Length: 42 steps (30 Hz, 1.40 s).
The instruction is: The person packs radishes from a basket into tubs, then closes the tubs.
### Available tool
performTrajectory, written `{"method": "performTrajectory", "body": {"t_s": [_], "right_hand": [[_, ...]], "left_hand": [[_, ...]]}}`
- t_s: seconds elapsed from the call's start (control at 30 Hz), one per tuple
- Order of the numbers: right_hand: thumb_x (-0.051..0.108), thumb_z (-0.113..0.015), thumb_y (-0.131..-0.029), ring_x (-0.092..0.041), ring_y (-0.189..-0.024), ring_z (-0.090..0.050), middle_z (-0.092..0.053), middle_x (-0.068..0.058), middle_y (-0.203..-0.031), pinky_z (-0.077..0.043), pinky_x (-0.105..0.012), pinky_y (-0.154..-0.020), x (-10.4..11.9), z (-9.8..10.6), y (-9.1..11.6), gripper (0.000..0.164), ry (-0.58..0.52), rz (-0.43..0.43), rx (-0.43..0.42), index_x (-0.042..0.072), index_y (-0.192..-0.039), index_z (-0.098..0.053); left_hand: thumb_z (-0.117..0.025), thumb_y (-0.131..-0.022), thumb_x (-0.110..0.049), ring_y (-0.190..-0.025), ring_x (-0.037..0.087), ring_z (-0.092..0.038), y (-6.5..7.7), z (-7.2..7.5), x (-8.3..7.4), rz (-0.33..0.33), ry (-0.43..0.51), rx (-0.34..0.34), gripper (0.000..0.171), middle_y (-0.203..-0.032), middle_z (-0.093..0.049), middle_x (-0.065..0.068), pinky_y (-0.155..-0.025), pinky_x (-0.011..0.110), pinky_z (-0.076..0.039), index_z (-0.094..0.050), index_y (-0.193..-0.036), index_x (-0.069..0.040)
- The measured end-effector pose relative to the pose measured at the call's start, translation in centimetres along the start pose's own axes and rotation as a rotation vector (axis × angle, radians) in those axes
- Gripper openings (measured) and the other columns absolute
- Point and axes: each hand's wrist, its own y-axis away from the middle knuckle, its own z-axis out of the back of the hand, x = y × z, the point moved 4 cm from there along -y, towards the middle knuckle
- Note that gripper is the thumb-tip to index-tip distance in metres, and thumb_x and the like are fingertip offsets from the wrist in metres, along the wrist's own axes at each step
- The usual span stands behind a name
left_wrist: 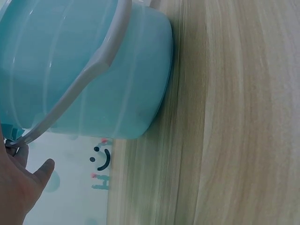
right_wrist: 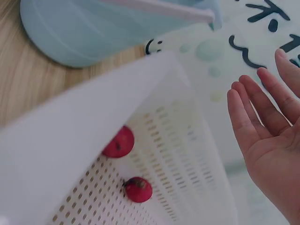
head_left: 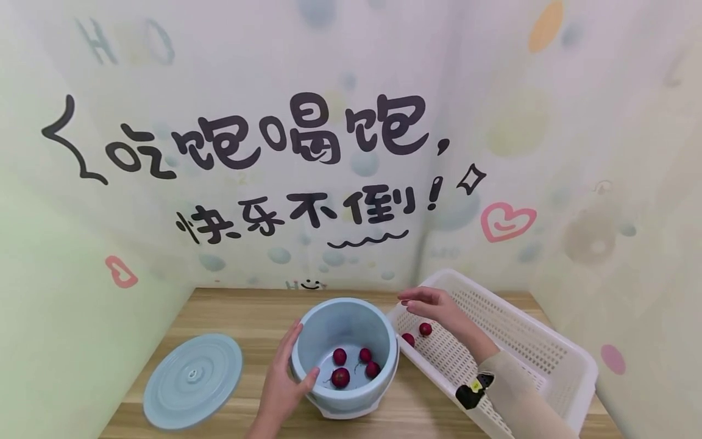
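Observation:
In the head view, a light blue bucket (head_left: 342,399) stands on the table with several red radishes (head_left: 340,377) on its inside bottom. My left hand (head_left: 282,375) rests against the bucket's left side, thumb apart from the fingers. The left wrist view has that hand (left_wrist: 21,180) beside the end of the bucket's pale handle (left_wrist: 79,82). Over the left part of a white perforated basket (head_left: 548,347) hovers my right hand (head_left: 441,311), fingers extended and nothing in it. Two radishes lie in the basket, one of them (right_wrist: 138,189) at the front in the right wrist view.
A round light blue lid (head_left: 192,381) lies on the wooden table (head_left: 236,311) to the bucket's left. The basket stands close at the bucket's right. Behind the table rises a wall (head_left: 351,268) with black lettering, and side walls flank both ends.

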Motion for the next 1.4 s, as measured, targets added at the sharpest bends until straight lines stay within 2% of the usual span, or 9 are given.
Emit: {"method": "performTrajectory", "body": {"t_s": [0.27, 0.43, 0.53, 0.8, 0.9, 0.97, 1.13, 1.27, 1.4], "right_hand": [[0.02, -0.062, -0.098, -0.042, -0.123, -0.06, -0.063, -0.025, -0.131, -0.058, -0.029, -0.096, -2.9, 1.3, 0.0, 0.036, -0.022, -0.024, -0.018, 0.001, -0.128, -0.063], [0.022, -0.062, -0.098, -0.039, -0.12, -0.063, -0.064, -0.025, -0.13, -0.058, -0.034, -0.097, -4.6, 2.3, -0.1, 0.038, -0.012, -0.061, -0.043, 0.001, -0.129, -0.062], [0.023, -0.062, -0.098, -0.037, -0.119, -0.064, -0.064, -0.025, -0.13, -0.058, -0.033, -0.097, -5.7, 2.8, -0.1, 0.039, -0.021, -0.089, -0.052, 0.0, -0.13, -0.061], [0.018, -0.061, -0.099, -0.04, -0.121, -0.062, -0.06, -0.03, -0.132, -0.055, -0.039, -0.101, -8.3, 3.2, -0.1, 0.042, -0.069, -0.121, -0.044, -0.008, -0.131, -0.057], [0.019, -0.062, -0.098, -0.038, -0.121, -0.063, -0.061, -0.028, -0.132, -0.055, -0.041, -0.101, -9.4, 3.2, 0.0, 0.042, -0.072, -0.156, -0.06, -0.007, -0.131, -0.058], [0.019, -0.062, -0.098, -0.032, -0.117, -0.066, -0.061, -0.028, -0.132, -0.056, -0.041, -0.101, -10.0, 3.1, 0.1, 0.043, -0.087, -0.165, -0.058, -0.008, -0.131, -0.057], [0.02, -0.064, -0.097, -0.012, -0.103, -0.068, -0.066, -0.025, -0.126, -0.058, -0.03, -0.091, -11.1, 2.9, 0.5, 0.041, -0.019, -0.164, -0.057, -0.006, -0.128, -0.061], [0.016, -0.068, -0.094, -0.011, -0.1, -0.068, -0.07, -0.023, -0.12, -0.054, -0.018, -0.083, -12.0, 2.4, 0.7, 0.038, 0.073, -0.144, -0.029, -0.004, -0.126, -0.064], [0.013, -0.07, -0.091, -0.011, -0.097, -0.067, -0.071, -0.022, -0.114, -0.053, -0.015, -0.08, -12.6, 2.0, 0.5, 0.038, 0.095, -0.133, -0.016, -0.005, -0.124, -0.064]], "left_hand": [[-0.082, -0.075, -0.024, -0.143, 0.037, -0.042, 0.1, -0.2, 0.2, 0.033, -0.005, 0.01, 0.085, -0.159, -0.041, 0.01, -0.109, 0.054, -0.042, -0.044, -0.15, -0.016], [-0.083, -0.074, -0.022, -0.143, 0.035, -0.042, 0.2, -0.2, 0.2, 0.026, 0.004, 0.005, 0.085, -0.159, -0.041, 0.009, -0.109, 0.055, -0.041, -0.044, -0.15, -0.017], [-0.083, -0.074, -0.023, -0.144, 0.033, -0.042, 0.2, -0.2, 0.3, 0.028, 0.005, 0.009, 0.085, -0.159, -0.041, 0.008, -0.109, 0.055, -0.042, -0.045, -0.15, -0.018], [-0.083, -0.074, -0.022, -0.145, 0.029, -0.041, 0.3, -0.3, 0.4, 0.042, 0.012, 0.015, 0.085, -0.159, -0.041, 0.004, -0.112, 0.052, -0.04, -0.045, -0.15, -0.021], [-0.083, -0.074, -0.02, -0.145, 0.03, -0.041, 0.3, -0.3, 0.4, 0.05, 0.015, 0.017, 0.085, -0.159, -0.04, 0.004, -0.112, 0.053, -0.04, -0.044, -0.15, -0.021], [-0.083, -0.075, -0.021, -0.145, 0.031, -0.041, 0.3, -0.3, 0.4, 0.06, 0.015, 0.021, 0.085, -0.16, -0.04, 0.003, -0.112, 0.054, -0.04, -0.044, -0.15, -0.022], [-0.082, -0.075, -0.022, -0.145, 0.033, -0.041, 0.5, -0.4, 0.4, 0.076, 0.01, 0.023, 0.084, -0.16, -0.04, 0.0, -0.111, 0.055, -0.042, -0.044, -0.15, -0.023], [-0.082, -0.075, -0.021, -0.144, 0.035, -0.042, 0.4, -0.3, 0.2, 0.062, 0.006, 0.01, 0.084, -0.159, -0.041, 0.003, -0.109, 0.058, -0.044, -0.044, -0.15, -0.022], [-0.082, -0.076, -0.024, -0.144, 0.036, -0.041, 0.3, 0.0, 0.0, 0.063, -0.003, 0.014, 0.084, -0.159, -0.04, 0.006, -0.109, 0.058, -0.044, -0.044, -0.15, -0.023]]}}
